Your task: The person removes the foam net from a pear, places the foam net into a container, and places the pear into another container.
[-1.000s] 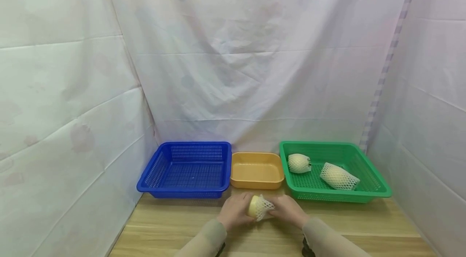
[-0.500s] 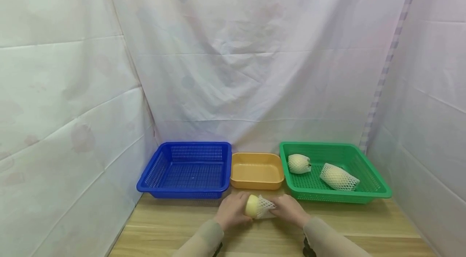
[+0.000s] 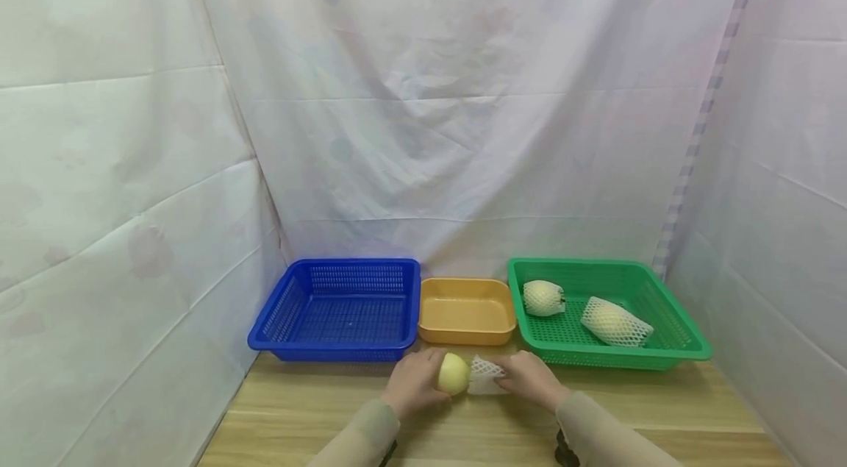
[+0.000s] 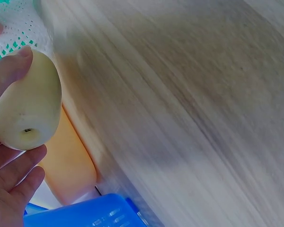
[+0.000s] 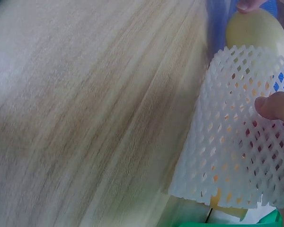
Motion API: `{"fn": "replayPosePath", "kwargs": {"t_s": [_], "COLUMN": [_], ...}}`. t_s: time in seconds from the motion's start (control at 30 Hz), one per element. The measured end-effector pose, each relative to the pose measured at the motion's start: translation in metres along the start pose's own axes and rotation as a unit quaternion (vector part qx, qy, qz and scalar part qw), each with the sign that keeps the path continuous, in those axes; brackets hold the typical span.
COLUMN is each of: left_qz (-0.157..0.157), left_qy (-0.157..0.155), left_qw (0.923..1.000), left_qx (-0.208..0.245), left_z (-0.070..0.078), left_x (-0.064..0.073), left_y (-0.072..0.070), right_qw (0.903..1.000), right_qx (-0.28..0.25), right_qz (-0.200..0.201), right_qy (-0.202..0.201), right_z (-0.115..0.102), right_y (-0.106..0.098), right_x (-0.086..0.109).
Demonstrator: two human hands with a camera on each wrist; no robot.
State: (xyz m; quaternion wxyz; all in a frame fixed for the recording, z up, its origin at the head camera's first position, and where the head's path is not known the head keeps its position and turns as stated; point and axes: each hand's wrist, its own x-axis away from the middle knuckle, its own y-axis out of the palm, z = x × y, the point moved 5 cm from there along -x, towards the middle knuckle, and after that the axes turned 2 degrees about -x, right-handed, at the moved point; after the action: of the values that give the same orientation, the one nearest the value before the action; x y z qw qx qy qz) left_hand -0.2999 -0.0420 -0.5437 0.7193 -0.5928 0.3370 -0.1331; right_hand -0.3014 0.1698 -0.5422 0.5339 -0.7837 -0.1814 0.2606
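Note:
My left hand (image 3: 415,380) grips a pale yellow pear (image 3: 454,374) over the wooden table, thumb on one side and fingers on the other. In the left wrist view the bare pear (image 4: 33,104) shows a small dark-centred hollow at its end. To the right of it, my right hand (image 3: 529,379) pinches a white foam net sleeve (image 3: 486,368). From the right wrist the foam net sleeve (image 5: 217,137) looks loose and flattened, my thumb lying on its mesh. Its far end overlaps the pear (image 5: 256,32) in that view, while the head view shows a narrow gap between them.
A blue basket (image 3: 331,347) stands at the back left. Beside it is a small orange tray (image 3: 466,336). The green basket (image 3: 595,270) at the back right holds two net-wrapped pears (image 3: 544,298). White cloth (image 3: 423,121) hangs behind and on both sides.
The pear has come out of the foam net sleeve. My left hand has shifted left with the pear, and my right hand slightly right with the sleeve. The baskets and tray have stayed put.

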Motion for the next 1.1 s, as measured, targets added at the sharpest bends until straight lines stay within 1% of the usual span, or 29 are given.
{"fn": "replayPosePath", "kwargs": {"t_s": [0.2, 0.27, 0.5, 0.63, 0.73, 0.97, 1.1], "left_qz": [-0.024, -0.028, -0.031, -0.022, -0.016, -0.032, -0.024], "left_qy": [-0.016, -0.016, -0.019, -0.015, -0.011, -0.018, -0.013], "left_qw": [0.9994, 0.9993, 0.9991, 0.9994, 0.9996, 0.999, 0.9992], "left_qx": [0.018, 0.021, 0.021, 0.021, 0.02, 0.025, 0.029], "left_z": [-0.002, -0.002, -0.003, -0.004, -0.004, -0.007, -0.007], "left_x": [0.001, 0.001, 0.003, 0.004, 0.005, 0.006, 0.008], "left_y": [-0.003, -0.003, -0.003, -0.003, -0.004, -0.001, 0.001], "right_qw": [0.9999, 0.9999, 0.9999, 0.9998, 0.9998, 0.9998, 1.0], "right_qx": [-0.003, -0.004, -0.003, 0.004, 0.011, 0.012, 0.001], "right_qz": [-0.01, -0.01, 0.007, 0.014, 0.013, 0.011, 0.008], "right_qy": [0.005, 0.004, -0.013, -0.014, -0.011, -0.008, -0.004], "right_z": [0.003, 0.003, 0.002, 0.004, 0.007, 0.007, 0.004], "right_y": [0.0, 0.0, -0.006, -0.009, -0.009, -0.015, -0.021], "right_x": [0.0, 0.001, 0.004, 0.006, 0.007, 0.008, 0.006]}}
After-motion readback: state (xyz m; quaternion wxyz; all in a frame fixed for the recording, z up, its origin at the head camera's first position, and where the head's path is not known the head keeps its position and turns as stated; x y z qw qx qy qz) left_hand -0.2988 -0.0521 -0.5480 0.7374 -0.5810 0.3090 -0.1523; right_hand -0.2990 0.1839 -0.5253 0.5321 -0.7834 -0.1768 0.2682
